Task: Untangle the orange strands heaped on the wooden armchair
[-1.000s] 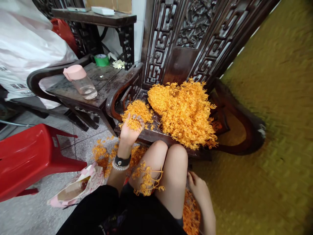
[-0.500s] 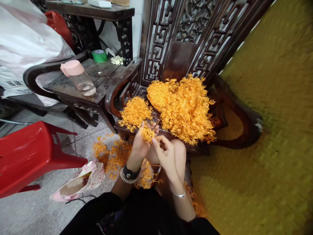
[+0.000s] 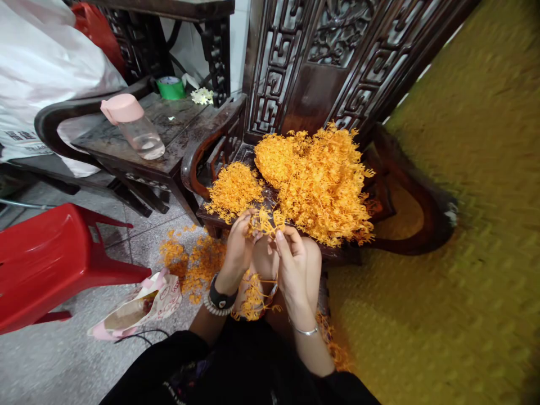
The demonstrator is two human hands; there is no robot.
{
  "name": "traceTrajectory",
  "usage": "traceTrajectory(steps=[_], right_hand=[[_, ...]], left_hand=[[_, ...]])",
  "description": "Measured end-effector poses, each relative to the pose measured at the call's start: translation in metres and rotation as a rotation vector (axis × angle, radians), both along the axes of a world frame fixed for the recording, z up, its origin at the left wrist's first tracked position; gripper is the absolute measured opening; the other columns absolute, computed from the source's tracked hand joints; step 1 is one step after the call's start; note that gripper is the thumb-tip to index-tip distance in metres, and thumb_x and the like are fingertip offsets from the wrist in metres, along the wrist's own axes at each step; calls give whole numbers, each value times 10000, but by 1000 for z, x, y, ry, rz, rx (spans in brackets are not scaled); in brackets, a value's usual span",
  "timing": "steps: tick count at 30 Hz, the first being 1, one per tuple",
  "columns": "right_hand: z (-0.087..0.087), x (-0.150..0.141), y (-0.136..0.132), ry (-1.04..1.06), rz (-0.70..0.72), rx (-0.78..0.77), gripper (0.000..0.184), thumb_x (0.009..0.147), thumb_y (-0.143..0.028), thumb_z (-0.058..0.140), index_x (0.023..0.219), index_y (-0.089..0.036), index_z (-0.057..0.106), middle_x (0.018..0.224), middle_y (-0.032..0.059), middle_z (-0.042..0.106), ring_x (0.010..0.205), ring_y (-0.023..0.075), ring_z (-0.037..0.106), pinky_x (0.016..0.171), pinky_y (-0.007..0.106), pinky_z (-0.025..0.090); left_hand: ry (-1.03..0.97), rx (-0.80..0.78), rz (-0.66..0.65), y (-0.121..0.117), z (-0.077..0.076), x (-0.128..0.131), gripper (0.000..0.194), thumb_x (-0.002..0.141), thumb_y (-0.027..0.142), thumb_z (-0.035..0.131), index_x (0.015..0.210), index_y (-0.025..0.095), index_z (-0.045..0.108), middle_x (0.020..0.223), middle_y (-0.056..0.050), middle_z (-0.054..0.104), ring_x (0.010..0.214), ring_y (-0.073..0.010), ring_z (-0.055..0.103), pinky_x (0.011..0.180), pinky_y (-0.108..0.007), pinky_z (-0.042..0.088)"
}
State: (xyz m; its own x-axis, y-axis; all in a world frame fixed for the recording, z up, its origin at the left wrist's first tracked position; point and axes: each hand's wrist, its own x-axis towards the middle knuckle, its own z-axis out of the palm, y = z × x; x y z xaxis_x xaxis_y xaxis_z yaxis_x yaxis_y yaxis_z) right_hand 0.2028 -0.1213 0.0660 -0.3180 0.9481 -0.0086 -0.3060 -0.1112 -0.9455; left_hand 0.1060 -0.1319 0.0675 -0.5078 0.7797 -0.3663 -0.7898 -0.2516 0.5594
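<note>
Going left to right around the hands: a baggy white plastic sack [image 3: 42, 62] slumps at about 10 o'clock, a red plastic stool [image 3: 54, 264] sits at 9, and a pink-and-white paper bag [image 3: 141, 308] lies on the speckled stone floor [image 3: 50, 360] around 8. Up at 10 there's a dark wood side table [image 3: 139, 163] with a clear bottle with a pink lid [image 3: 134, 128] and a roll of green tape [image 3: 171, 88]. Loose orange bits [image 3: 192, 261] are scattered on the floor at 9.

The left hand [image 3: 238, 250], with a black watch [image 3: 220, 295] and beaded bracelet [image 3: 215, 308], and the right hand [image 3: 293, 270], with a thin silver bangle [image 3: 304, 332], are close together, fingertips pinched on a small tuft of orange sprigs [image 3: 264, 222]. Just past them at 12, a smaller orange heap [image 3: 233, 190] and a big fluffy orange heap [image 3: 320, 185] sit on the seat of a carved dark wood chair [image 3: 278, 73]. A loose clump of sprigs [image 3: 253, 301] hangs at 6, and an olive-yellow woven mat [image 3: 455, 225] fills 3 o'clock.
</note>
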Motion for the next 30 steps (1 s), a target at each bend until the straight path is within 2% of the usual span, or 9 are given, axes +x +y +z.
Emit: traceTrajectory(steps=[4,7,9,12,15,18,20,26,30], right_hand=[[3,-5,-1,67,10,-59,142,789,-319,665,822,-213,577,668,-39,532,579,87,480,588,223,423],[5,-7,-1,94,18,-114,156,755,-310,692,799,-209,581,642,-47,526,545,81,458,555,215,415],[7,-9,-2,160,41,-185,160,745,-297,698,799,-213,572,639,-54,518,535,76,453,550,208,421],[8,-11,-3,301,61,-336,178,751,-299,688,772,-210,535,668,-53,507,559,68,473,561,190,437],[5,-13,-2,390,14,-423,199,756,-306,683,771,-209,509,696,-53,498,561,56,461,540,167,426],[1,-14,-2,351,51,-411,203,750,-293,691,784,-212,507,670,-63,467,503,44,383,464,154,351],[-2,-14,-3,257,79,-366,208,750,-322,688,780,-211,515,650,-61,454,492,50,360,445,166,326],[-3,-22,-12,169,-19,-253,209,777,-382,637,788,-211,517,656,-48,437,539,68,397,503,191,365],[0,-29,-14,165,-150,-211,181,793,-358,587,774,-210,483,669,-43,431,574,78,432,540,196,399]], left_hand=[[106,74,59,-5,-10,14,204,878,367,515,822,178,571,732,-11,592,587,-98,546,490,-178,414],[319,66,2,-6,-12,16,212,743,309,712,833,193,558,629,25,577,487,-74,508,429,-161,356],[411,55,-89,-4,-10,17,247,733,322,724,842,203,536,503,72,496,367,-58,413,371,-168,288],[370,56,-101,3,-6,18,254,792,396,653,799,214,476,464,92,438,330,-58,363,365,-176,272],[279,21,-17,11,-5,19,318,786,426,658,701,198,454,521,65,440,390,-53,381,406,-183,307],[306,-44,97,17,-7,19,393,802,487,621,619,183,450,540,42,414,435,-58,379,429,-197,313],[349,-71,122,19,-9,17,431,813,509,595,591,179,428,528,44,382,439,-58,361,433,-200,302],[364,-61,90,21,-3,13,463,840,471,578,565,173,356,493,62,323,410,-40,319,415,-189,274],[184,-104,34,26,4,18,431,833,456,593,596,176,367,488,75,318,374,-30,339,392,-176,273]])
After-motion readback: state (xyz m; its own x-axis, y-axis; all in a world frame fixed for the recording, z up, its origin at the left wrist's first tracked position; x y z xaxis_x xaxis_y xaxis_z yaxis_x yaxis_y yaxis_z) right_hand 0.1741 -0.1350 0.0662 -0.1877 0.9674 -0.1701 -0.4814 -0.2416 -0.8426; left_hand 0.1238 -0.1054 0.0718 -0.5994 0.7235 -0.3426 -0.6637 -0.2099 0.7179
